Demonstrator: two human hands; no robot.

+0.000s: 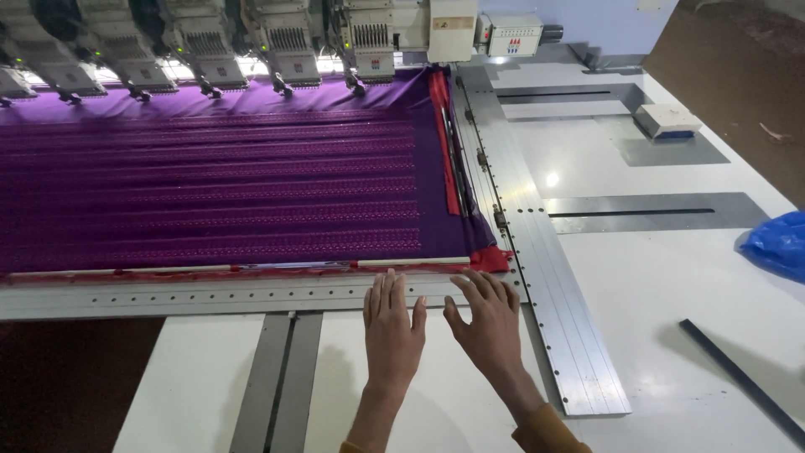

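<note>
Both my hands lie flat and open, fingers spread, grasping nothing. Left hand [392,323]: fingertips on the near frame rail [210,295], palm over the white counter [201,377]. Right hand [489,323]: angled leftward, fingertips reaching the rail just below the red corner [490,260] of the fabric edge. The two hands sit close, thumbs nearly meeting, not touching.

Purple fabric [218,193] is stretched flat inside the frame, clamped along the near edge by a thin pale strip [411,262] over red backing. Likely reason: tension keeps the stitched rows even under the embroidery heads [289,42] lined along the far edge. Flat palms suit pressing or steadying at the rail, in my judgement.

Edges: the near rail meets the side rail [549,277] at the corner by my right hand; the side rail runs on toward me and ends at a square cut.

Open room: bare counter right of the side rail, with a small box [667,120] far off, a blue bag [776,245] at the right edge, and a dark bar [738,377] lying diagonally.
</note>
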